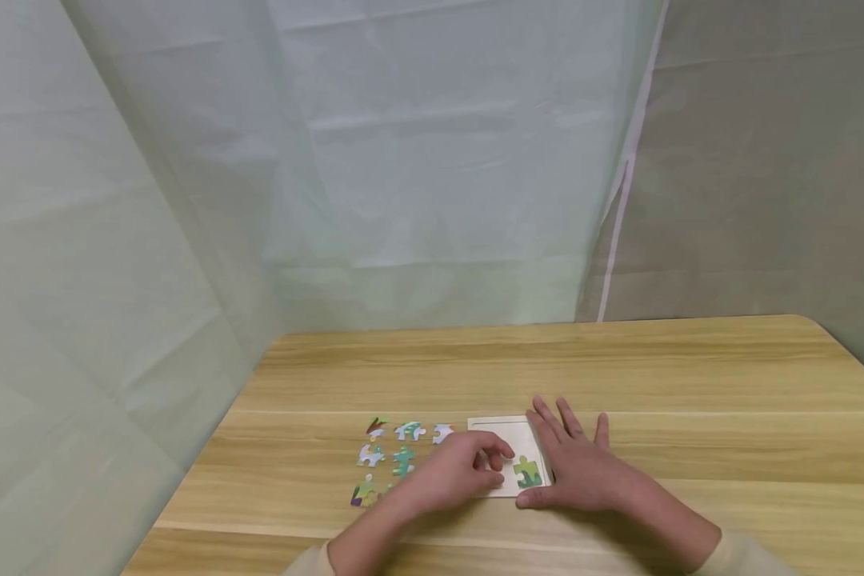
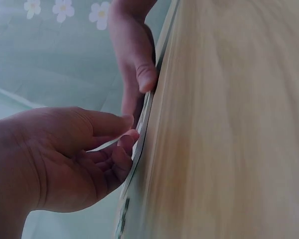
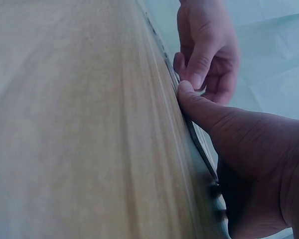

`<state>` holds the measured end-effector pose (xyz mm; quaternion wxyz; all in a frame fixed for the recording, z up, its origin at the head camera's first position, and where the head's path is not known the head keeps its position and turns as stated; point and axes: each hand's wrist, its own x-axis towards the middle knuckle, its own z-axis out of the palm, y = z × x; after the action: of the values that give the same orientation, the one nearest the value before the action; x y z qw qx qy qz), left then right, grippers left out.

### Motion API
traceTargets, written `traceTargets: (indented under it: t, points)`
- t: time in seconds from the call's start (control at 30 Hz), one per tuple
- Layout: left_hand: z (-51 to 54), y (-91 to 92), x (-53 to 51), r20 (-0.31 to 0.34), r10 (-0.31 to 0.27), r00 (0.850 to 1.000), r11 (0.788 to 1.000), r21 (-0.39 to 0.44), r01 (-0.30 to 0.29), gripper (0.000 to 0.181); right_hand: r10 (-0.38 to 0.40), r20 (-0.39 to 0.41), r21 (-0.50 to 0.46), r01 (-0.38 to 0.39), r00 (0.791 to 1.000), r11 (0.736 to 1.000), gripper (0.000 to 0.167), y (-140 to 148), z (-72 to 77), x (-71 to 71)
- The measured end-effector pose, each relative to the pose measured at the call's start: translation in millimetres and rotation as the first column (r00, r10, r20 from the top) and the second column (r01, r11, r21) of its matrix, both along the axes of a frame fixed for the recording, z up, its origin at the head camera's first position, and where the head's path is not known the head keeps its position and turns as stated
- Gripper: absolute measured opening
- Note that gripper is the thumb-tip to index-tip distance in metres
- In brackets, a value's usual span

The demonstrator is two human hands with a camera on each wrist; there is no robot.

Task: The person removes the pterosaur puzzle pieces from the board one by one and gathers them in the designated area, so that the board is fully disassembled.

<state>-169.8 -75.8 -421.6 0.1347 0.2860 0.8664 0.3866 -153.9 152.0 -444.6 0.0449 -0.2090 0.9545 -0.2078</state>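
A pale, shallow puzzle tray (image 1: 500, 432) lies on the table, with one green jigsaw piece (image 1: 527, 472) in its lower right part. Over the tray's left part hovers my left hand (image 1: 464, 468), fingers loosely curled and thumb apart from the fingertips; I see nothing held between them. My right hand (image 1: 583, 472) rests at the tray's right edge, fingers spread, thumb by the lower right corner. In the left wrist view the left hand (image 2: 74, 157) is close to the tray's rim. The right wrist view shows the right hand's thumb (image 3: 202, 107) touching the edge.
Several loose jigsaw pieces (image 1: 403, 462) lie left of the tray, some partly hidden by the left forearm. The wooden table (image 1: 691, 384) extends around them. Pale cloth (image 1: 432, 160) hangs behind the table and at its sides.
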Motion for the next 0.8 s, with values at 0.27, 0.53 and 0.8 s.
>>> traceTargets:
  t: [0.27,0.53,0.8]
  points:
    - [-0.3,15.4,0.4,-0.113,-0.035,0.993,0.974,-0.225,0.008,0.044,0.013,-0.014,-0.005,-0.013,1.0,1.0,0.125,-0.5,0.6,-0.1]
    - [-1.8,16.2,0.1,-0.038,-0.004,0.999,0.987,-0.158,-0.002,0.036,0.014,-0.003,-0.013,-0.014,1.0,1.0,0.126,-0.5,1.2,1.3]
    - [-4.1,17.2,-0.8,0.059,0.051,0.997,0.997,0.049,-0.054,0.029,0.009,-0.007,0.001,-0.009,1.0,1.0,0.127,-2.1,2.2,1.9]
